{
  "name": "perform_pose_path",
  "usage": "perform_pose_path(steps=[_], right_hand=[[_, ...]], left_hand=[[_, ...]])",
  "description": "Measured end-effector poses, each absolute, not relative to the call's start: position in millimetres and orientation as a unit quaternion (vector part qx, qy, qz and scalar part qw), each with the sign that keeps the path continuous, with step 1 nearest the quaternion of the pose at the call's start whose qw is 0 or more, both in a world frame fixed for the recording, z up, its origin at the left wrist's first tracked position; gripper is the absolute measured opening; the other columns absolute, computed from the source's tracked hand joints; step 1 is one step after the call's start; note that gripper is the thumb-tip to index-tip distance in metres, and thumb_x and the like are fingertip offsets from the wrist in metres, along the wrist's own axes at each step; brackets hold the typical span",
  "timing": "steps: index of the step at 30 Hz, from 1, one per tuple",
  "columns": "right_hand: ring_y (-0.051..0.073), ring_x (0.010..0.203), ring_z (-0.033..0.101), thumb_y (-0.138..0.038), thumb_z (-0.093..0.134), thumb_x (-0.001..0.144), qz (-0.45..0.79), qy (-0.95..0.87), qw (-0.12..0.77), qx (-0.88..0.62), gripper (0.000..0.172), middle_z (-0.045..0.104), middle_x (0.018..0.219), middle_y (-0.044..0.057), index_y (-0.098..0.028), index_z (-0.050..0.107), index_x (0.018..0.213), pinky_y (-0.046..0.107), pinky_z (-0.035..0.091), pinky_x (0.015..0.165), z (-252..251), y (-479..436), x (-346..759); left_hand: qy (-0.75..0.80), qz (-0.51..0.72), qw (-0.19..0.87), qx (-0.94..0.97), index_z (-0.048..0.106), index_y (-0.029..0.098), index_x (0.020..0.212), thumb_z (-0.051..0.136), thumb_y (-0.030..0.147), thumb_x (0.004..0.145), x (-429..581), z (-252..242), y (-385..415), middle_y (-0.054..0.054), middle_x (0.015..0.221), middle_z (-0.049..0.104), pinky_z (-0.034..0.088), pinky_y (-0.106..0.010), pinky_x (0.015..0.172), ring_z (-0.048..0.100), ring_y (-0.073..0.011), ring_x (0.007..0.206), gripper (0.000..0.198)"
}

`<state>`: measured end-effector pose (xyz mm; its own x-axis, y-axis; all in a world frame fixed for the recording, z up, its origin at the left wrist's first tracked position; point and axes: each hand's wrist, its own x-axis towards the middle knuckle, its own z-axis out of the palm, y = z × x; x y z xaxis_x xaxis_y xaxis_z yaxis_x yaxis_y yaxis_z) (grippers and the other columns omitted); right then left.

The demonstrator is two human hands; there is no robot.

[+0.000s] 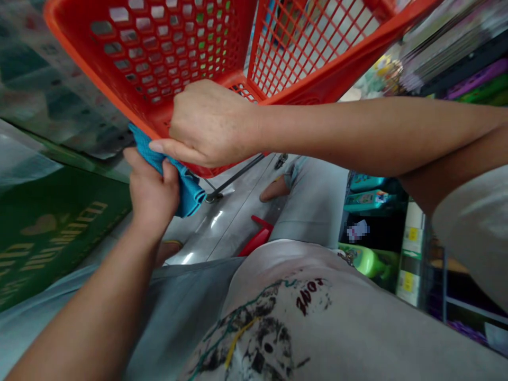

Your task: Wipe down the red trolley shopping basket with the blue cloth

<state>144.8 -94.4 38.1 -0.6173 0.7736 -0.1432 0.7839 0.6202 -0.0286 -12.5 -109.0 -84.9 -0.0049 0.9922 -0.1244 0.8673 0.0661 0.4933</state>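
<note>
I hold an orange plastic shopping basket (159,47) tipped up in front of me. My right hand (206,124) is closed over its near rim, the arm reaching in from the right. My left hand (153,190) is just below, fingers closed round a blue cloth (188,190) that presses against the underside of the basket's rim. The basket's perforated walls and grid bottom face me; nothing shows inside it.
A green box (47,233) with pale lettering stands at my left. Shelves with bottles and boxed goods (369,201) line the right. Below lies a shiny tiled floor (222,222), with a red plastic piece (257,238) and my knees.
</note>
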Motion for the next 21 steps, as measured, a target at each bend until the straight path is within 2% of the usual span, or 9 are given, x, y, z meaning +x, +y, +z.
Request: perform_pose_path(steps=[3,7,9,11,14,17,19,21], right_hand=[[0.036,0.121,0.060,-0.047,0.006,0.107,0.005,0.917,0.089,0.388,0.078,0.065,0.125,0.024,-0.001,0.067,0.093,0.050,0.043,0.097,37,-95,148],[0.037,0.120,0.062,-0.050,-0.006,0.105,0.017,0.916,0.090,0.391,0.087,0.066,0.123,0.024,-0.003,0.066,0.091,0.054,0.044,0.098,34,-95,152],[0.037,0.121,0.061,-0.048,-0.006,0.105,0.024,0.916,0.091,0.390,0.085,0.065,0.126,0.023,-0.004,0.065,0.092,0.054,0.044,0.098,34,-95,152],[0.035,0.120,0.062,-0.046,-0.005,0.105,0.035,0.918,0.085,0.385,0.082,0.065,0.125,0.022,-0.005,0.064,0.090,0.051,0.045,0.097,34,-94,151],[0.027,0.112,0.065,-0.046,-0.002,0.105,0.048,0.918,0.089,0.384,0.077,0.068,0.112,0.016,-0.008,0.057,0.074,0.039,0.046,0.090,34,-92,151],[0.021,0.107,0.064,-0.052,-0.005,0.103,0.053,0.916,0.094,0.388,0.080,0.070,0.107,0.011,-0.010,0.053,0.068,0.035,0.043,0.084,34,-93,152],[0.022,0.106,0.064,-0.054,0.000,0.105,0.063,0.913,0.096,0.392,0.082,0.071,0.106,0.010,-0.009,0.062,0.079,0.035,0.041,0.083,35,-94,153],[0.022,0.102,0.066,-0.052,0.011,0.108,0.073,0.909,0.100,0.399,0.075,0.072,0.097,0.010,-0.009,0.068,0.086,0.034,0.042,0.081,35,-96,153]], left_hand=[[0.710,0.080,0.257,0.651,0.036,0.013,0.123,0.048,0.028,0.091,-8,-88,-108,-0.010,0.101,0.066,0.054,-0.041,0.079,0.068,-0.0274,0.087,0.037],[0.673,0.192,0.167,0.694,0.035,0.016,0.123,0.044,0.037,0.091,-17,-79,-115,-0.008,0.106,0.063,0.054,-0.045,0.087,0.067,-0.0282,0.096,0.039],[0.658,0.229,0.146,0.703,0.032,0.015,0.125,0.041,0.038,0.092,-18,-77,-116,-0.009,0.111,0.062,0.053,-0.044,0.090,0.067,-0.0273,0.100,0.041],[0.681,0.177,0.182,0.686,0.031,0.012,0.126,0.041,0.034,0.092,-14,-80,-113,-0.011,0.109,0.064,0.054,-0.043,0.087,0.068,-0.0276,0.097,0.042],[0.708,0.080,0.228,0.664,0.033,0.010,0.126,0.047,0.031,0.091,-10,-82,-111,-0.013,0.102,0.067,0.055,-0.043,0.081,0.068,-0.0285,0.089,0.043],[0.682,0.154,0.169,0.695,0.036,0.014,0.125,0.048,0.037,0.092,-16,-77,-113,-0.012,0.107,0.067,0.055,-0.043,0.083,0.068,-0.0279,0.093,0.043],[0.660,0.232,0.131,0.702,0.035,0.017,0.126,0.044,0.039,0.093,-20,-73,-114,-0.010,0.113,0.065,0.054,-0.043,0.086,0.067,-0.0272,0.098,0.040],[0.667,0.247,0.152,0.687,0.033,0.020,0.127,0.040,0.038,0.096,-19,-76,-113,-0.009,0.114,0.065,0.053,-0.043,0.085,0.067,-0.0269,0.100,0.037]])
